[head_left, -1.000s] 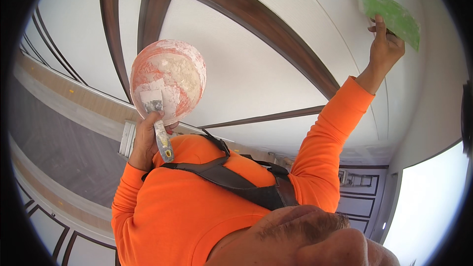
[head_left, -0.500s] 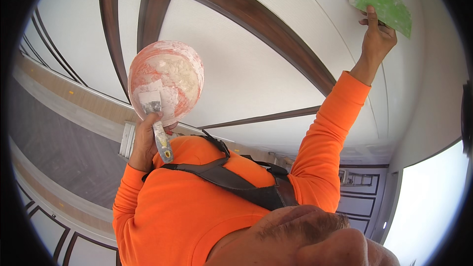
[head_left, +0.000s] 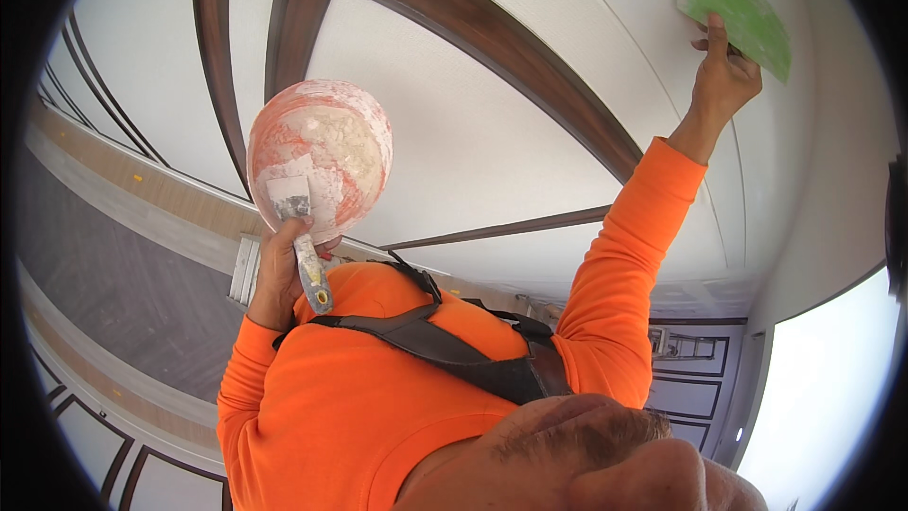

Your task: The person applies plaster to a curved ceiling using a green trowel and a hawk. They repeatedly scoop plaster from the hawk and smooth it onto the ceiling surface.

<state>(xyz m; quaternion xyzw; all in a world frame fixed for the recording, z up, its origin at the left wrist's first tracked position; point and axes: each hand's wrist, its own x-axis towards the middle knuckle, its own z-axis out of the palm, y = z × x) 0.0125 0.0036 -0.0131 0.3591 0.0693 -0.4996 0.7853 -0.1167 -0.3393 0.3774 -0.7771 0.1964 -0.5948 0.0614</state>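
My left hand (head_left: 279, 270) is closed around the rim of a red mixing bowl (head_left: 369, 132) smeared with whitish filler. The same hand pins a putty knife (head_left: 313, 279) against it. The knife's coated blade lies inside the bowl and its handle points back toward my chest. Up at the far right, my right hand (head_left: 726, 76) grips a green flat plastic spreader (head_left: 733, 14) with white smears on it. The spreader is held up against the pale wall (head_left: 653, 9), its thumb side facing me; whether its whole edge touches cannot be told.
Dark brown wooden moulding (head_left: 454, 9) frames white wall panels beside me. Far below lies a grey floor (head_left: 113, 265) with a wood-toned border. A pale slatted object (head_left: 244, 270) shows beside my left wrist. A ladder (head_left: 689, 346) stands in the background, and a bright window (head_left: 823, 388) is at right.
The spreader has shifted very slightly right and down along the wall with my right hand. My left hand, the bowl and the putty knife look nearly unmoved.
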